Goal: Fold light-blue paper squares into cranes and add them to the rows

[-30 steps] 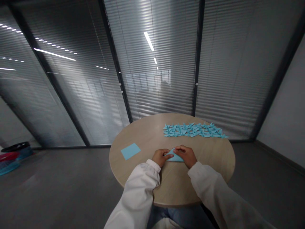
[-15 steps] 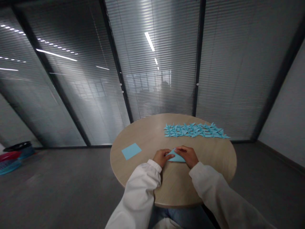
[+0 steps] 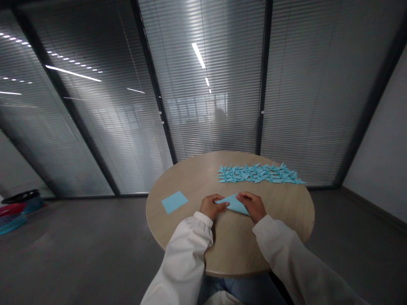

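Between my hands is a light blue sheet of origami paper [image 3: 234, 204], folded into a triangle with its long edge toward me. My left hand [image 3: 212, 206] pinches its left corner, thumb on top. At its upper right, my right hand [image 3: 252, 205] grips the paper near the peak, fingertips together. Part of the right side is hidden behind that hand. Left of my hands, a flat blue sheet of paper [image 3: 174, 202] lies on the round wooden table [image 3: 197, 169].
Rows of folded blue paper cranes [image 3: 259, 173] lie along the table's far right side. Behind the table stands a glass partition with blinds [image 3: 213, 140]. Bins with red and black rims [image 3: 19, 207] are on the floor at far left.
The folded paper has tilted, its right end now lower, and more of its surface shows. My left hand has shifted slightly left, and the right hand's fingertips slightly right.
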`<state>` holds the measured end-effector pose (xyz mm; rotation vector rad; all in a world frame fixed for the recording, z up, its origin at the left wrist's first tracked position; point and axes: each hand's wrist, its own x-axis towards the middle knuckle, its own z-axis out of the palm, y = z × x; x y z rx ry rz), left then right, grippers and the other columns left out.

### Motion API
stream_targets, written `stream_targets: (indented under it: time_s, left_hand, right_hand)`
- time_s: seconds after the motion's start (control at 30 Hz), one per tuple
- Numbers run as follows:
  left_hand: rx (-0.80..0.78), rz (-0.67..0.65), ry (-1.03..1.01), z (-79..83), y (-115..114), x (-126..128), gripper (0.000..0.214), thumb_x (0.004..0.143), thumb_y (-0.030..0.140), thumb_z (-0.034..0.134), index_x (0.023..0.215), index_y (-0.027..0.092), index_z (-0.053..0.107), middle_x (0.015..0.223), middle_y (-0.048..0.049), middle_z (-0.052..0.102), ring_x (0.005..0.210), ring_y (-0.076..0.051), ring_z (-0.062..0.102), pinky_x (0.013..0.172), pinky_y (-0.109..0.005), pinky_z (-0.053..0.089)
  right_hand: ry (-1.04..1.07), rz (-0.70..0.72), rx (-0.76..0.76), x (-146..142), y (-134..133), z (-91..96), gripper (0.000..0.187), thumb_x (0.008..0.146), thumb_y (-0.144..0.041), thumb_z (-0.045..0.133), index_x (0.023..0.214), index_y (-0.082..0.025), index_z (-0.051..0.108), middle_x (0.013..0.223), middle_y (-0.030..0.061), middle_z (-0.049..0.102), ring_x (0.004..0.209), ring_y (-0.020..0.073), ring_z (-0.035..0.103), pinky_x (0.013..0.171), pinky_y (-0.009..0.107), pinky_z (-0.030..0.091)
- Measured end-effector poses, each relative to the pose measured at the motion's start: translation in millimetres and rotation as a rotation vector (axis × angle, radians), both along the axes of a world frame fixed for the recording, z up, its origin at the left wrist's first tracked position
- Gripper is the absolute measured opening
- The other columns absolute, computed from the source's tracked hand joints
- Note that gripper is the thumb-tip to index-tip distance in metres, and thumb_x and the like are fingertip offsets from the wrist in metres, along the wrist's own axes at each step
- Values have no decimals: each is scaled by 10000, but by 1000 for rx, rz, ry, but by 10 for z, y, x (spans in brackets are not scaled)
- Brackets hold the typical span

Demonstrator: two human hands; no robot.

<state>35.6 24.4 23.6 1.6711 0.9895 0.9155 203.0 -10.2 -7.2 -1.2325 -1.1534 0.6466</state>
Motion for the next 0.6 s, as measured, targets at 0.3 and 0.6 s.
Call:
stream_targets:
  time_s: [0.3, 0.6]
  left_hand:
    - [-194, 34, -170, 21, 6, 7, 367, 424, 345, 745, 663, 106, 603, 528, -15, 624, 464, -114, 560, 467, -215, 454]
    - [-202, -21, -273, -18, 45, -13, 406, 488, 418, 705, 708, 85, 629, 590, -44, 633, 552, -134, 587, 487, -211, 469]
  right_hand:
    - [46, -46, 10, 39, 43, -57, 327, 611, -442, 623, 770, -159, 664, 760, 40, 664, 729, 199, 580, 686, 298, 438]
    - [63, -64, 17, 45, 39, -51, 337, 609, -459, 617, 760, -161, 663, 745, 43, 665, 718, 205, 585, 686, 310, 446]
